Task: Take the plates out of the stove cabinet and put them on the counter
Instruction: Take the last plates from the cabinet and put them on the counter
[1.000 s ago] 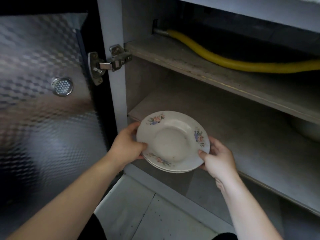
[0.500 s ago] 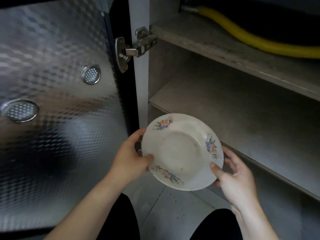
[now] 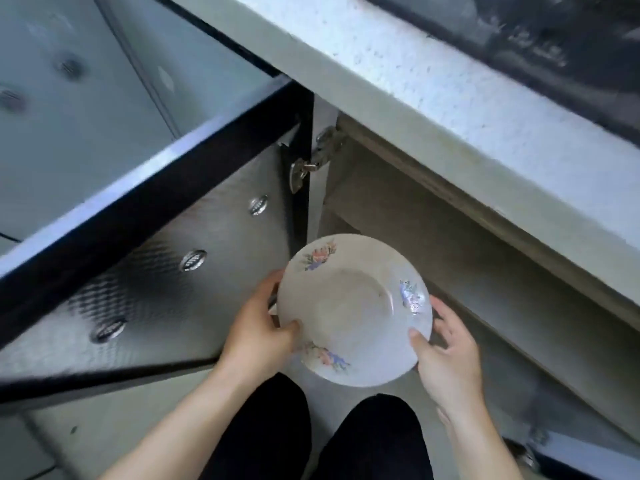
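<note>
Gripping the floral plates (image 3: 353, 306) at opposite rims, both hands, left (image 3: 258, 336) and right (image 3: 446, 358), below the counter (image 3: 433, 84)

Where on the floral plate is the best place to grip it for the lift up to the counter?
On the broad flat rim, from opposite sides, as now: the left hand clasps the plate at its left edge and the right hand at its lower right, thumbs on top. The sunken centre offers no purchase. A second plate may sit beneath; fingers under the rim would probably support both.
</note>
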`<state>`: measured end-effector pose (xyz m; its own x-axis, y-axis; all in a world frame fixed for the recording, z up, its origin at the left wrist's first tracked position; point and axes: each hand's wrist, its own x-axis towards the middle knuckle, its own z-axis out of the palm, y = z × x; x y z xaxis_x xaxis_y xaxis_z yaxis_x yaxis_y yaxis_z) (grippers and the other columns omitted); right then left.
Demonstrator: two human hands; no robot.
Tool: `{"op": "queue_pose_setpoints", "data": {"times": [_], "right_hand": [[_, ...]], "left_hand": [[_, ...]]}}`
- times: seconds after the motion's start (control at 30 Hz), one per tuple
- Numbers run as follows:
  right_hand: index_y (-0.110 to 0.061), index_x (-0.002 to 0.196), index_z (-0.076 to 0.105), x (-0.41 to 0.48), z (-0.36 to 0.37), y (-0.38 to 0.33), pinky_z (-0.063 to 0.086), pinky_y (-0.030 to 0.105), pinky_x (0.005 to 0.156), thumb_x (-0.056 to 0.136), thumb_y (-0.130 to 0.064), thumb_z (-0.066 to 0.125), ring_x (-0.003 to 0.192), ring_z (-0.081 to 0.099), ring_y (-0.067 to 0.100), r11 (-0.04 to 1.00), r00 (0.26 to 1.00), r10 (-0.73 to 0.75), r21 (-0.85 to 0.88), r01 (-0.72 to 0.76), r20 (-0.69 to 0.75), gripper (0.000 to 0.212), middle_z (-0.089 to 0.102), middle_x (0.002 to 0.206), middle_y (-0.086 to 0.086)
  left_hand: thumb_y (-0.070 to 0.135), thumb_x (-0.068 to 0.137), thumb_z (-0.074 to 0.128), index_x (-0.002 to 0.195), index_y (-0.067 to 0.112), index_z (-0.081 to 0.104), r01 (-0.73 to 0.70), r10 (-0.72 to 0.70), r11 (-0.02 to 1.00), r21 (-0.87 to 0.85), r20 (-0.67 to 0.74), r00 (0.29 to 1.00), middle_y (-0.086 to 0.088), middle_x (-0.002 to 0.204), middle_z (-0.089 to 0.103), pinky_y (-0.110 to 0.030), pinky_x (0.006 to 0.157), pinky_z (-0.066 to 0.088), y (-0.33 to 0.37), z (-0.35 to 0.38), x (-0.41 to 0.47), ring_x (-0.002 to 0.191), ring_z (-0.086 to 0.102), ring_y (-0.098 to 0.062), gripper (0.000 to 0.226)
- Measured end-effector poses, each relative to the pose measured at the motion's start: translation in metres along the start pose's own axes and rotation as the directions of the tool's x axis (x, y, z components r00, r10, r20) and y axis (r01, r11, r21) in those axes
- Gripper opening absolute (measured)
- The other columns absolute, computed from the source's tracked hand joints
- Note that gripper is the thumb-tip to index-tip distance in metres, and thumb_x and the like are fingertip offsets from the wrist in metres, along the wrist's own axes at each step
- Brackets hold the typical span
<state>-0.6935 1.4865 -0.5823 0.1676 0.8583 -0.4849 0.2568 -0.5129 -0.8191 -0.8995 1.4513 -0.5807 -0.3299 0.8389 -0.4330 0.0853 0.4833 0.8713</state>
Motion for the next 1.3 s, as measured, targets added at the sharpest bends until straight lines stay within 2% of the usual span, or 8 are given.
{"op": "queue_pose_setpoints", "data": {"times": [0.1,0.27,0.47,0.6,0.77,0.87,1.13,1.3], "right_hand": [[-0.045,0.107,0.050,-0.043,-0.008,-0.033,0.053,0.027,0.069,0.084,-0.001,0.058,0.071,0.066,0.000,0.998,0.999,0.045,-0.049,-0.044,0.023,0.050,0.061,0.101,-0.017],[-0.045,0.110,0.047,-0.112,-0.026,-0.092,0.047,0.018,0.062,0.084,-0.004,0.058,0.081,0.063,0.002,0.992,0.992,0.106,-0.070,-0.101,0.064,0.049,0.059,0.099,-0.019],[-0.046,0.109,0.047,-0.180,-0.066,-0.177,0.053,0.026,0.070,0.085,-0.006,0.060,0.086,0.060,0.000,0.997,0.992,0.028,-0.075,-0.019,0.124,0.048,0.058,0.100,-0.019],[-0.049,0.107,0.051,-0.215,-0.097,-0.225,0.055,0.028,0.073,0.085,-0.007,0.060,0.087,0.063,0.002,0.996,0.992,-0.070,-0.050,0.075,0.107,0.048,0.062,0.102,-0.015],[-0.036,0.116,0.056,-0.257,-0.125,-0.259,0.052,0.018,0.078,0.084,0.000,0.059,0.092,0.060,-0.008,0.980,0.982,-0.187,0.059,0.188,-0.019,0.048,0.063,0.104,-0.021],[-0.041,0.111,0.056,-0.282,-0.136,-0.268,0.053,0.024,0.080,0.084,0.000,0.059,0.091,0.061,-0.007,0.969,0.969,-0.204,0.110,0.219,-0.137,0.049,0.063,0.098,-0.025],[-0.035,0.117,0.059,-0.350,-0.164,-0.245,0.057,0.037,0.079,0.083,-0.001,0.062,0.088,0.067,0.004,0.934,0.894,-0.084,0.278,0.225,-0.439,0.049,0.068,0.101,-0.014],[-0.041,0.108,0.061,-0.413,-0.188,-0.208,0.057,0.025,0.060,0.083,0.000,0.062,0.082,0.068,0.003,0.889,0.768,0.066,0.387,0.244,-0.636,0.048,0.069,0.095,-0.014]], "left_hand": [[-0.007,0.070,0.058,0.112,0.043,0.050,0.040,-0.039,0.995,0.092,-0.006,0.999,0.033,0.091,0.056,-0.023,0.063,0.057,0.037,-0.024,-0.041,0.077,0.065,0.004,0.066],[-0.009,0.072,0.056,0.089,0.055,0.044,0.095,-0.093,0.982,0.163,-0.018,0.995,0.038,0.077,0.056,-0.013,0.048,0.048,0.115,-0.063,-0.106,0.063,0.063,0.007,0.067],[-0.003,0.070,0.058,0.122,0.037,0.048,0.108,-0.103,0.979,0.172,-0.035,0.994,0.022,0.105,0.060,-0.026,0.058,0.056,0.202,-0.096,-0.170,0.082,0.067,-0.006,0.066],[-0.006,0.069,0.055,0.121,0.037,0.051,0.027,-0.027,0.995,0.097,0.003,1.000,0.017,0.112,0.061,-0.049,0.057,0.058,0.255,-0.107,-0.203,0.071,0.070,-0.014,0.067],[-0.011,0.073,0.058,0.106,0.044,0.057,-0.086,0.089,0.995,-0.043,0.068,0.994,0.015,0.112,0.063,-0.021,0.048,0.052,0.306,-0.113,-0.227,0.064,0.068,-0.009,0.065],[-0.011,0.074,0.057,0.117,0.035,0.059,-0.123,0.139,0.987,-0.099,0.174,0.975,0.012,0.113,0.065,-0.021,0.053,0.053,0.326,-0.116,-0.235,0.075,0.071,-0.021,0.063],[-0.011,0.076,0.059,0.109,0.043,0.059,-0.292,0.278,0.955,-0.047,0.476,0.834,0.011,0.101,0.068,-0.023,0.052,0.055,0.359,-0.091,-0.251,0.072,0.071,-0.016,0.064],[-0.010,0.078,0.061,0.118,0.039,0.056,-0.354,0.262,0.935,-0.028,0.726,0.635,0.013,0.110,0.062,-0.024,0.054,0.056,0.357,-0.044,-0.275,0.076,0.071,-0.011,0.063]]}}
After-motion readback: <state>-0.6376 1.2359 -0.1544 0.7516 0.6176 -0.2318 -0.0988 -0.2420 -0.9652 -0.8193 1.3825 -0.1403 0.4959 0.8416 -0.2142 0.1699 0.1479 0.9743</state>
